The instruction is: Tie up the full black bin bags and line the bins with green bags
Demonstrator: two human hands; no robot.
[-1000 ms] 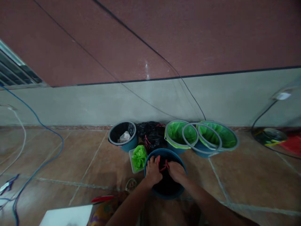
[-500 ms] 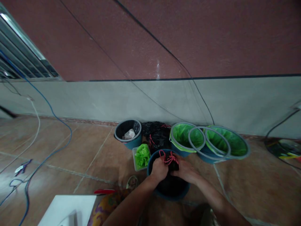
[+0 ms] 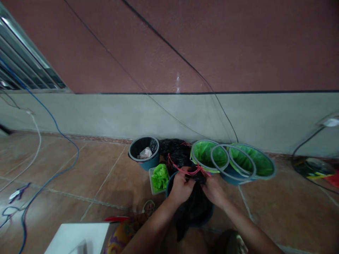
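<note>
My left hand [image 3: 183, 187] and my right hand [image 3: 213, 190] grip the gathered top of a black garbage bag [image 3: 196, 201], one on each side. A red drawstring [image 3: 192, 171] loops across the top of the bag between them. The bag hangs over a blue bucket [image 3: 169, 185], and part of it spills past the near rim. Behind my left hand lie black tied bags [image 3: 178, 158] with red strings. Left of the bucket stands a clear tub [image 3: 152, 183] holding bright green plastic bags [image 3: 160, 176].
By the wall stands a blue bin [image 3: 148, 164] lined in black with a white crumpled thing inside. To the right are green-lined bins [image 3: 205, 151] and a loose grey ring [image 3: 212, 160]. A blue cable [image 3: 58, 128] crosses the floor at left; a white box [image 3: 79, 238] sits near me.
Both hands have risen slightly, pulling the bag's top up out of the bucket. More of the black bag shows, and the red drawstring is stretched wider to the left.
</note>
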